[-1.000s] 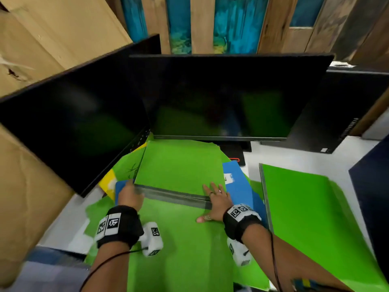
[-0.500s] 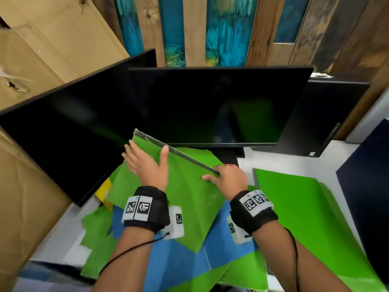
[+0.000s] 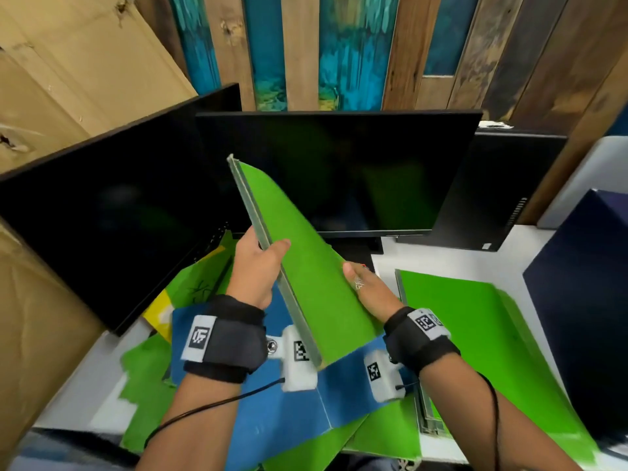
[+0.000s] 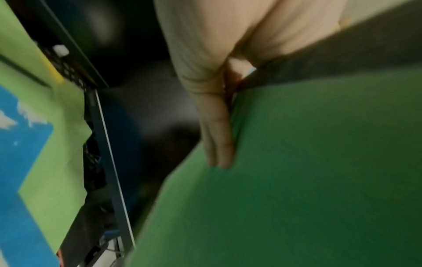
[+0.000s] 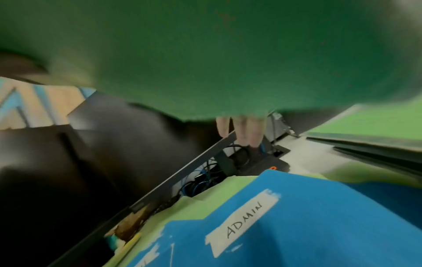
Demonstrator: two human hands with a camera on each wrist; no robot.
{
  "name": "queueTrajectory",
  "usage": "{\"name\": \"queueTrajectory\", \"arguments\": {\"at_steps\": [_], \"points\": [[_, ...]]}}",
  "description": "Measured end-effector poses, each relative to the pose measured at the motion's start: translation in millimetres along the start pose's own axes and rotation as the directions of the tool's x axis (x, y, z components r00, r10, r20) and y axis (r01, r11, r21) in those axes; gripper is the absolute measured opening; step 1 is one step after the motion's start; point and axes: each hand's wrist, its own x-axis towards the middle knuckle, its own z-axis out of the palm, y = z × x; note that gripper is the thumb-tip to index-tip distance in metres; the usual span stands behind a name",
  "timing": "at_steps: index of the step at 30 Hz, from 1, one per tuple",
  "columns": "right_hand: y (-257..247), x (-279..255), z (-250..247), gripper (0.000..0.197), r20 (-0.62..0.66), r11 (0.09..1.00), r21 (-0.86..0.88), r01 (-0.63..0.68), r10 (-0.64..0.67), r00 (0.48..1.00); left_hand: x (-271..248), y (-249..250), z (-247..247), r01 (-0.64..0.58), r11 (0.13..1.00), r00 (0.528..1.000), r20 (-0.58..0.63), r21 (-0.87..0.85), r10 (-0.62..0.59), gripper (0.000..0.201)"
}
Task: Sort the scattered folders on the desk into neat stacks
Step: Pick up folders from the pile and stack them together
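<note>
green folder lifted, on its way to the stack

at the near edge of the desk (image 3: 85, 379) the loose pile lies: a blue folder (image 3: 272, 419) on top, with a tape label reading "admin" in the right wrist view, and green sheets (image 3: 146, 365) under it, going toward the left side of the desk.

above this pile both hands hold one green folder (image 3: 306, 277) in the air, tilted, its spine side up and to the left. the left hand (image 3: 255, 266) grips the spine edge — thumb on the upper face, and in the left wrist view the fingers (image 4: 217, 140) lie pressed together and flat on the under face. the right hand (image 3: 370, 290) holds the opposite edge; its thumb lies along the top, and in the right wrist view three fingertips (image 5: 246, 130) show close together beyond the folder's edge.

at the right side of the desk a green stack (image 3: 475, 334) already lies flat. behind, at the far edge, two dark monitors (image 3: 333, 171) stand.

i judge the step in hand is carrying this folder to the green stack. the next move calls for turning it flat, bringing it to the right, and matching spine and corners with the stack — without catching the monitor.
</note>
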Motion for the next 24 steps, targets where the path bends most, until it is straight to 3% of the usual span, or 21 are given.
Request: {"name": "queueTrajectory", "arguments": {"at_steps": [3, 7, 9, 11, 14, 16, 18, 21, 24], "points": [[14.0, 3.1, -17.1, 0.068, -0.163, 0.987, 0.113, -0.113, 0.13, 0.978, -12.2, 8.0, 2.5, -0.015, 1.0, 0.987, 0.158, -0.017, 0.017, 0.026], [38.2, -0.9, -54.0, 0.075, -0.339, 0.978, 0.085, -0.189, 0.206, 0.918, -10.0, -11.4, 18.0, -0.054, 0.98, 0.978, 0.21, 0.191, 0.013, 0.044], [54.4, -11.4, -70.5, 0.073, -0.463, 0.968, -0.043, -0.248, 0.201, 0.863, -9.1, -23.2, 34.5, -0.041, 0.922, 0.955, 0.287, 0.385, -0.077, 0.047], [72.0, -26.3, -80.1, 0.074, -0.551, 0.923, -0.157, -0.352, 0.214, 0.806, -12.1, -41.5, 54.0, 0.022, 0.834, 0.892, 0.365, 0.551, -0.265, 0.047], [103.0, -48.6, -93.1, 0.078, -0.637, 0.777, -0.312, -0.546, 0.255, 0.727, -10.2, -81.8, 85.4, 0.066, 0.774, 0.83, 0.396, 0.63, -0.393, 0.057], [121.9, -61.9, -105.5, 0.082, -0.66, 0.607, -0.4, -0.686, 0.329, 0.675, -9.3, -107.8, 106.4, 0.038, 0.774, 0.826, 0.416, 0.632, -0.38, 0.082], [135.1, -72.0, -115.3, 0.091, -0.654, 0.487, -0.433, -0.759, 0.409, 0.636, -12.9, -129.9, 123.0, -0.013, 0.761, 0.828, 0.434, 0.649, -0.356, 0.089], [148.1, -85.2, -128.7, 0.111, -0.666, 0.416, -0.42, -0.806, 0.462, 0.586, -21.8, -161.7, 149.0, -0.071, 0.706, 0.807, 0.457, 0.704, -0.374, 0.09], [156.5, -93.3, -140.4, 0.114, -0.671, 0.345, -0.434, -0.832, 0.493, 0.554, -29.9, -173.8, 168.4, -0.135, 0.644, 0.782, 0.481, 0.753, -0.397, 0.091]]}}
